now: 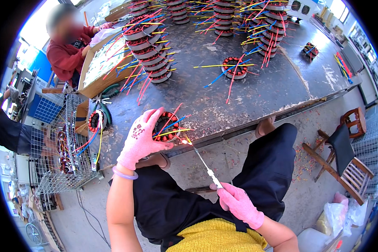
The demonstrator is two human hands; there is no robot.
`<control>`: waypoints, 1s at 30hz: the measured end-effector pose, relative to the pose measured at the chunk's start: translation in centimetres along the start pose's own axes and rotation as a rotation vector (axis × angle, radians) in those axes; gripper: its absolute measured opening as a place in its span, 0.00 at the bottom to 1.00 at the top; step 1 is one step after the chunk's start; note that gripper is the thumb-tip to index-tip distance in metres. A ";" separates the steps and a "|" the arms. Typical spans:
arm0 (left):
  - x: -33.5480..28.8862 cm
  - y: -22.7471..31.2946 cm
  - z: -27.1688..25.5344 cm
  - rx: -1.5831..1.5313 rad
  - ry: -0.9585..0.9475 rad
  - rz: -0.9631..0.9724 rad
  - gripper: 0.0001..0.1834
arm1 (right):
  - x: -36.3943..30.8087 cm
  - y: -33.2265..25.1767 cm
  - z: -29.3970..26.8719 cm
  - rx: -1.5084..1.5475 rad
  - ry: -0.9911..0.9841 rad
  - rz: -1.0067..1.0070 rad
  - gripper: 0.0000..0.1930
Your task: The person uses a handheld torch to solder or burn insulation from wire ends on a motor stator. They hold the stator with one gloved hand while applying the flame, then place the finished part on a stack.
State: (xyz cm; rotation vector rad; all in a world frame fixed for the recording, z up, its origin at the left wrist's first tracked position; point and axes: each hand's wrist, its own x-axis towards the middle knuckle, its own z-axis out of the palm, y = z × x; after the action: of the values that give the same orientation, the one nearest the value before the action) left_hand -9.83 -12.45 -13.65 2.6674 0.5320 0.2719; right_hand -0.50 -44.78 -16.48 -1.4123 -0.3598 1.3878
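My left hand [139, 137], in a pink glove, grips a motor stator [169, 135] at the near edge of the table. The stator is a ring with red-wrapped windings and red, blue and yellow lead wires pointing to the right. My right hand [240, 205], also gloved in pink, is closed around the white handle of a thin-necked tool [203, 164]. A small orange flame [186, 142] shows at the tool's tip, close to the ends of the stator's wires. The fingers of my left hand partly cover the stator's left side.
Stacked stators [151, 56] with wires sticking out stand across the dark table [185, 90]. A single stator [234, 70] lies mid-table; another [95, 122] sits left, near green-handled pliers [105, 107]. A co-worker [67, 54] sits beyond a cardboard box [86, 86]. Wire baskets [50, 147] stand left, a folding chair [342, 157] right.
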 end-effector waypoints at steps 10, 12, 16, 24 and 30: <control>0.1 0.0 0.1 -0.001 -0.006 -0.002 0.55 | 0.1 0.2 0.1 0.078 -0.016 0.010 0.18; 0.1 0.0 0.1 -0.002 -0.006 -0.003 0.55 | 0.1 0.1 0.1 0.053 -0.013 -0.002 0.18; 0.0 0.0 0.1 -0.007 -0.006 -0.004 0.55 | 0.1 0.3 0.0 0.018 -0.002 0.010 0.18; 0.0 -0.1 0.2 -0.007 -0.010 -0.005 0.55 | 0.0 0.3 0.2 0.055 -0.001 0.020 0.18; 0.0 0.2 0.0 -0.009 -0.023 -0.020 0.55 | 0.0 0.3 0.0 0.053 -0.014 0.003 0.18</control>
State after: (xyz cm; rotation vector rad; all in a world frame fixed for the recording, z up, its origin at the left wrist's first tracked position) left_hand -9.79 -12.60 -13.57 2.6522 0.5484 0.2376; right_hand -0.66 -44.86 -16.73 -1.3611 -0.3282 1.4005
